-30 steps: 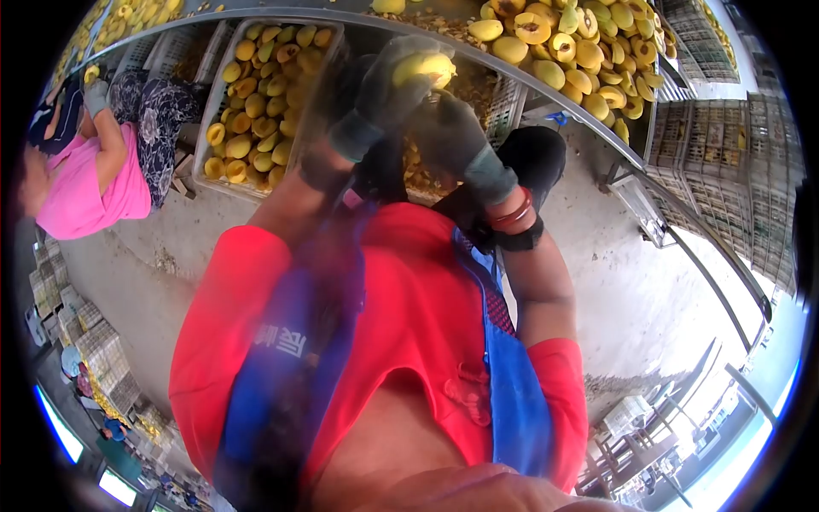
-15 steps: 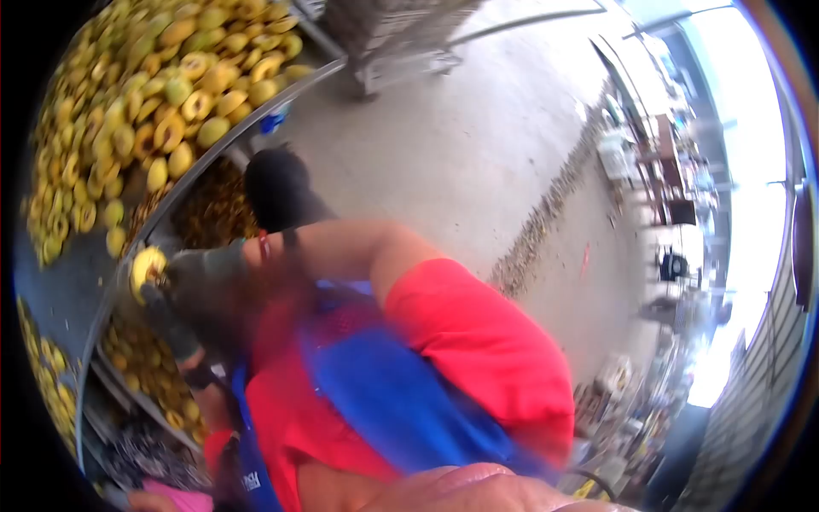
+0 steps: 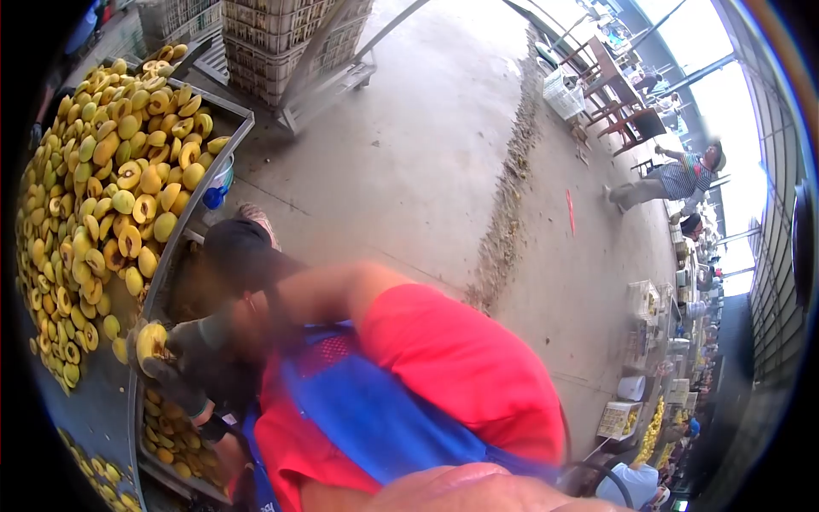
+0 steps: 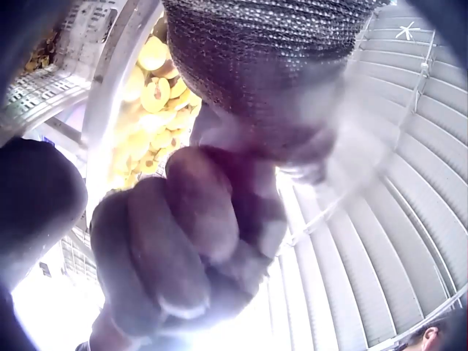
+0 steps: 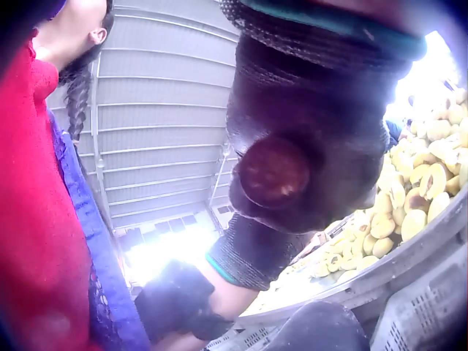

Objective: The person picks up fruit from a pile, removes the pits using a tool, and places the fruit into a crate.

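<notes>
Both gloved hands, left and right, curl round a halved yellow peach, cut face pointing away; long axis unclear.

In the head view a long metal table ran down the left side, and halved peaches lay heaped on it. Under its edge stood a crate with more fruit in it. The two gloved hands met at the table's rim, the right hand above the left hand, with one peach between them at the rim. Behind the table, at the top, stacked crates stood on a pallet. To the right spread the concrete floor, crossed by a strip of scraps. Beyond that strip, far right, stood chairs and a bent-over worker.
</notes>
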